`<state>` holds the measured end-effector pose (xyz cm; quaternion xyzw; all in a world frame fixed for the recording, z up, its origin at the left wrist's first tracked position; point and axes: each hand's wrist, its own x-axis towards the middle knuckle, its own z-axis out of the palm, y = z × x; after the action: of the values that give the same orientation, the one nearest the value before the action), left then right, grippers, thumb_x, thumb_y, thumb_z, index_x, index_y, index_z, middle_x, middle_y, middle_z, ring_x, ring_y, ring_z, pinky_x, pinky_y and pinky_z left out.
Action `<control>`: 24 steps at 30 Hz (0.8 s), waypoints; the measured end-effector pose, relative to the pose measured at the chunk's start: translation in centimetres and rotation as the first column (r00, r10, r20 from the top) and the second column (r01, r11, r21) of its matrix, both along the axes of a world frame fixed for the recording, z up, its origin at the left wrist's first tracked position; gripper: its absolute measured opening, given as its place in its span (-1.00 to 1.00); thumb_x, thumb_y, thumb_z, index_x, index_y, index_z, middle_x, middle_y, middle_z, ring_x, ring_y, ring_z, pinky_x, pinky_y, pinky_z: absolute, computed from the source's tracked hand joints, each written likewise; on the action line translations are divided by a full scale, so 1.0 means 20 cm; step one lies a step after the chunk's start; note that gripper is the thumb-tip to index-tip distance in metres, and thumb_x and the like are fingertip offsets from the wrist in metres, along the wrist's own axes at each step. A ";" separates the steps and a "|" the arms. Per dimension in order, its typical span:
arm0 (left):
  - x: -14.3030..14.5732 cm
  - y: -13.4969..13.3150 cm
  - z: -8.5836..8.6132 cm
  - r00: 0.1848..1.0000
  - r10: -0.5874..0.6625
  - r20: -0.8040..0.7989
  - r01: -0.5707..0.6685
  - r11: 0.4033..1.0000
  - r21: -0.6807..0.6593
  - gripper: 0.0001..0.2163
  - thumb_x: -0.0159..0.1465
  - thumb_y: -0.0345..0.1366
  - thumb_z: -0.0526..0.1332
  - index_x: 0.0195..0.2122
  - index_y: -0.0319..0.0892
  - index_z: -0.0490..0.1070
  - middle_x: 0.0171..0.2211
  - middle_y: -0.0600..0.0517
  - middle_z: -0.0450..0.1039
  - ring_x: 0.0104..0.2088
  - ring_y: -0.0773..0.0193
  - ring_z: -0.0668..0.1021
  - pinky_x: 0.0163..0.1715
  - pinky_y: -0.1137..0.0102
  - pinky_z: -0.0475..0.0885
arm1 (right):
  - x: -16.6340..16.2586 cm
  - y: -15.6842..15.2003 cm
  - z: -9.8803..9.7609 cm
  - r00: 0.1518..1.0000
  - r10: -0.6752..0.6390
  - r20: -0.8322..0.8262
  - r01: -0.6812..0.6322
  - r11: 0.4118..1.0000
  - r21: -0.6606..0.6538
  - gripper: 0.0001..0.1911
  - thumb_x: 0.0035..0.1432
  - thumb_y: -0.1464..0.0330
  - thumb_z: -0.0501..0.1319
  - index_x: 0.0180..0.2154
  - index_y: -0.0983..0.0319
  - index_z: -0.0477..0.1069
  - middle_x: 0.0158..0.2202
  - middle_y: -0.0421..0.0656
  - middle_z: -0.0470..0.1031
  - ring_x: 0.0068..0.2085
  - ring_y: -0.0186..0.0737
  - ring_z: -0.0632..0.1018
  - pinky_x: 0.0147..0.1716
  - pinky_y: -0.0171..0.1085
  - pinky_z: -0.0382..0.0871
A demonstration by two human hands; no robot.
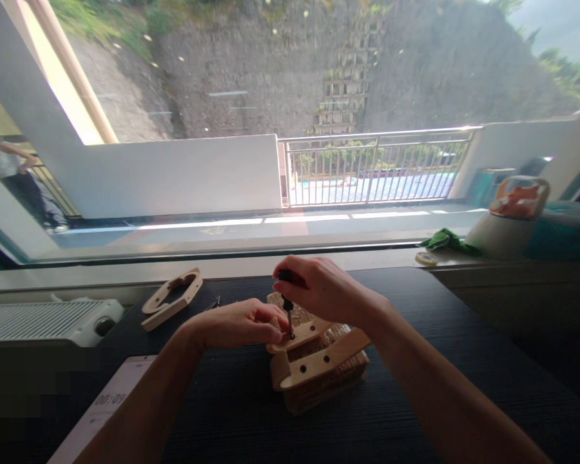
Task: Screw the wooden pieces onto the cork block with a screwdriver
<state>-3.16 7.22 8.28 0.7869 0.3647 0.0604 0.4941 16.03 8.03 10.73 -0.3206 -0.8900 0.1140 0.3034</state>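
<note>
A wooden model (319, 367) made of light cut-out pieces stands on the dark table (454, 361), near its middle. My right hand (319, 287) is closed round the handle of a small screwdriver (287, 303), held upright with its tip on the top wooden piece. My left hand (244, 322) rests on the table beside the model, its fingers pinched together at the screwdriver's tip; whatever they pinch is too small to make out.
A loose wooden cut-out piece (171, 298) lies at the back left of the table. A phone (104, 406) showing a timer lies at the front left. A heater (43, 319) stands at the left. Boxes and a green cloth (447, 240) sit on the sill at right. A person (14, 180) stands outside, far left.
</note>
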 end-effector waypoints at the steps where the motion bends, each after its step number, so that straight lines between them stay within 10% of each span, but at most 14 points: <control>1: 0.00 0.00 0.00 1.000 0.008 -0.009 -0.008 1.000 0.008 -0.78 0.16 -0.27 0.15 -0.24 -0.22 0.51 -0.20 0.05 0.43 -0.19 0.24 0.42 -0.18 0.46 0.27 | 0.00 0.01 0.00 1.000 -0.014 -0.002 0.014 1.000 -0.007 -0.79 0.15 0.25 0.12 -0.24 0.24 0.40 -0.50 -0.25 0.36 -0.50 -0.43 0.27 -0.49 -0.39 0.03; 24: 0.00 0.00 0.00 0.998 0.040 -0.043 -0.040 0.999 -0.009 -0.74 0.16 -0.27 0.15 -0.16 -0.19 0.50 -0.14 0.04 0.44 -0.16 0.21 0.44 -0.16 0.44 0.27 | 0.00 -0.01 0.01 1.000 0.021 0.021 -0.022 0.998 0.054 -0.77 0.23 0.30 0.02 -0.27 0.24 0.41 -0.53 -0.26 0.34 -0.51 -0.44 0.24 -0.48 -0.39 0.00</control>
<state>-3.10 7.19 8.25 0.7780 0.3912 0.0515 0.4889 16.05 7.75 10.94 -0.3039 -0.8992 0.0900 0.3016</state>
